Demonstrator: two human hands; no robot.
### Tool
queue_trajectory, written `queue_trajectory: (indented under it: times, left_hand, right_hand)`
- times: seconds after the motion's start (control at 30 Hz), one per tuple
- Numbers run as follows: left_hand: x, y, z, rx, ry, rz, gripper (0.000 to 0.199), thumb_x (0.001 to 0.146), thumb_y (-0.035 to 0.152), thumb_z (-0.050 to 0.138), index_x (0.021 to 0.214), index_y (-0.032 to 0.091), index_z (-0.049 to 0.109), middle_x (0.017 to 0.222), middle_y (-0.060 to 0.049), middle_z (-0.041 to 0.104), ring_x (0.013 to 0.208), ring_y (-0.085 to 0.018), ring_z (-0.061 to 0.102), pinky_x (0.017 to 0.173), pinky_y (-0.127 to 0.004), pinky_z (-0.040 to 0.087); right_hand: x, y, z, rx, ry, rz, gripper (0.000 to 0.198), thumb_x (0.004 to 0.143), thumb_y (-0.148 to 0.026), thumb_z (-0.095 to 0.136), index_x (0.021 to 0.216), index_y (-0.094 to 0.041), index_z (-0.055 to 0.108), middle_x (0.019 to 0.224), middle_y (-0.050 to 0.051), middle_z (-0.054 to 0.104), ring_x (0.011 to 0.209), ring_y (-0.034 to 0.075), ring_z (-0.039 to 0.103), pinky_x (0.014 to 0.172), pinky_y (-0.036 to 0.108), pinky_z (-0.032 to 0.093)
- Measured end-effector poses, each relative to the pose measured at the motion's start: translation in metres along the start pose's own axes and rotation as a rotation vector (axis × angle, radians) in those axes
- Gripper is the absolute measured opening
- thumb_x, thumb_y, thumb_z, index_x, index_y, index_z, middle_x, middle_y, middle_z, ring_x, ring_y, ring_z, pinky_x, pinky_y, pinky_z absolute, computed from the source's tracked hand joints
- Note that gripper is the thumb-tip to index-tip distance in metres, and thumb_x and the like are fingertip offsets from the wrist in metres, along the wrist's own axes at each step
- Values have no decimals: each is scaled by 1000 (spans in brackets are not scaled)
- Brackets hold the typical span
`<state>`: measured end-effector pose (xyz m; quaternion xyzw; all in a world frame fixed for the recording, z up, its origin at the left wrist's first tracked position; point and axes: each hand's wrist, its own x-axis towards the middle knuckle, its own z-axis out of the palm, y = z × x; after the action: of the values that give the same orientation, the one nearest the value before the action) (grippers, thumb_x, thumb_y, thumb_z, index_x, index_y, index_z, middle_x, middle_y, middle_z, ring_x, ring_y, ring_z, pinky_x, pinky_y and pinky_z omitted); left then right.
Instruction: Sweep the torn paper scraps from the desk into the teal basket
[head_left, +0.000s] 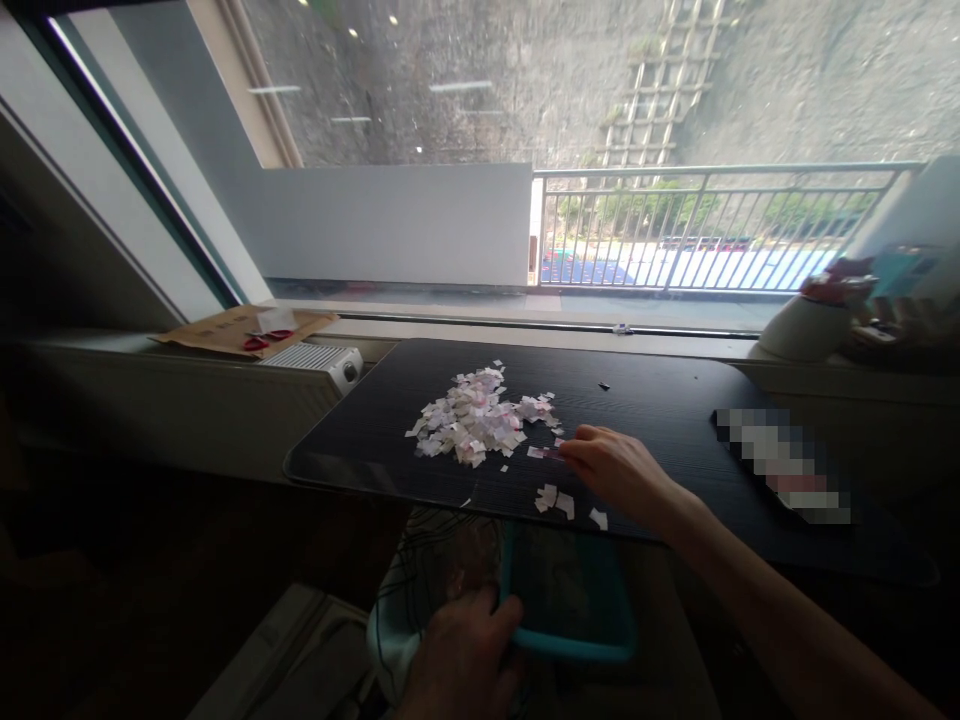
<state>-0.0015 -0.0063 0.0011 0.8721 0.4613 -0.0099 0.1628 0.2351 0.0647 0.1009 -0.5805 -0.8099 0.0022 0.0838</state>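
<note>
My right hand (609, 462) is low over the black table, its fingers pinched together at the end of a paper strip (541, 453). To its left lies a big heap of small white paper scraps (469, 420), with a smaller cluster of scraps (535, 408) touching the heap's right side. A few loose scraps (555, 499) rest close to the table's front edge. Below that edge, in shadow, my left hand (469, 645) grips the left rim of a teal plastic container (581, 645). The inside of the container is too dark to make out.
The black table (645, 400) stands against a window sill. A blurred-out flat object (784, 465) lies at its right. Red-handled scissors (268, 340) sit on a brown paper envelope (217, 328) at the left, near a white radiator (319, 362). A pale rounded vessel (802, 325) stands at right.
</note>
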Motion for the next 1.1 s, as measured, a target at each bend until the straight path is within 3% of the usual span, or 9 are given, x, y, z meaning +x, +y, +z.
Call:
queue_trajectory:
  times: [0.2,0.37,0.47,0.6,0.83,1.1]
  left_hand:
    - [0,-4,5,4,64,7,18,76,17,55,91,26,54,88,-1,56,81,-22,55,68,-31,38]
    - [0,1,1,-11,57,21,18,75,16,55,91,26,54,88,-1,56,81,-21,54,67,-31,38]
    - [0,4,-2,-19,40,13,18,76,17,55,91,26,55,88,-1,57,81,-21,54,68,-31,38]
    - [0,4,-2,-4,31,-5,18,76,17,55,92,26,55,88,-1,57,82,-21,54,69,-30,38]
    - [0,1,-2,9,5,10,18,76,17,55,93,25,54,92,-1,57,84,-21,54,70,-29,38]
    - [-2,-1,5,0,71,-7,23,72,15,55,92,26,54,87,-1,55,81,-22,53,69,-31,37]
  right_hand:
    - [-45,0,-2,40,-38,-76,23,92,-21,41,90,-24,64,86,2,59,74,12,54,59,23,35]
    - [-77,-4,4,4,28,179,23,91,-19,40,90,-21,63,81,3,58,69,14,55,58,25,37]
    - [-88,-17,8,33,-1,210,22,90,-18,42,86,-21,63,78,3,57,68,14,56,59,25,39]
    - [-86,-31,5,88,-22,168,22,89,-15,43,84,-22,63,79,2,57,72,15,56,62,26,39]
    - [-51,-22,5,77,-9,134,23,91,-17,40,86,-21,62,82,2,58,74,15,54,62,25,37]
    - [-71,-39,7,106,-60,35,20,90,-14,44,80,-21,60,81,1,56,74,14,52,62,24,36]
